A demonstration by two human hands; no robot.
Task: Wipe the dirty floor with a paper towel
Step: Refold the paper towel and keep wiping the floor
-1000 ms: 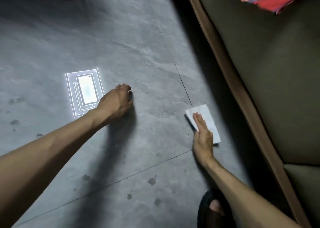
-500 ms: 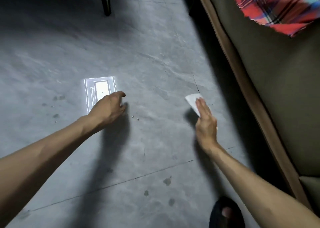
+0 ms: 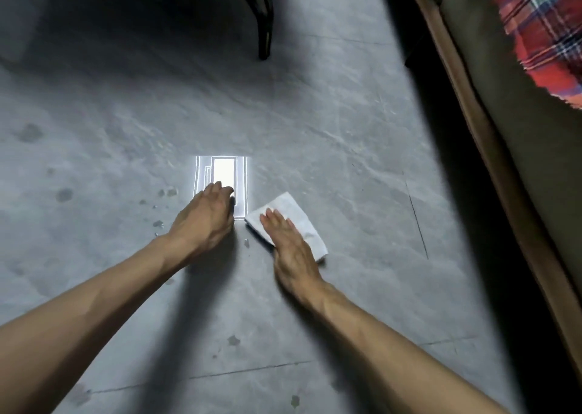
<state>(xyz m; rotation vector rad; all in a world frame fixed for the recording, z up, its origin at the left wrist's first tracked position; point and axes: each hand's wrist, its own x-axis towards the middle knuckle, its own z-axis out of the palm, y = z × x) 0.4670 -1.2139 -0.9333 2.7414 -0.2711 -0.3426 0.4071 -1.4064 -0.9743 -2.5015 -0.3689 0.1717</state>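
A folded white paper towel lies flat on the grey tiled floor. My right hand presses it down with straight fingers laid over its near half. My left hand rests on the floor just left of the towel, fingers bent and fingertips touching the tile, holding nothing. Small wet spots and droplets dot the floor to the left of my left hand, and a few more lie nearer to me between my forearms.
A bright rectangular light reflection shines on the tile beyond my left hand. A sofa base with a red plaid cloth runs along the right. A dark furniture leg stands at the top.
My right hand has slid the paper towel leftward across the floor, close to my left hand. The view has shifted, bringing the furniture leg into sight.
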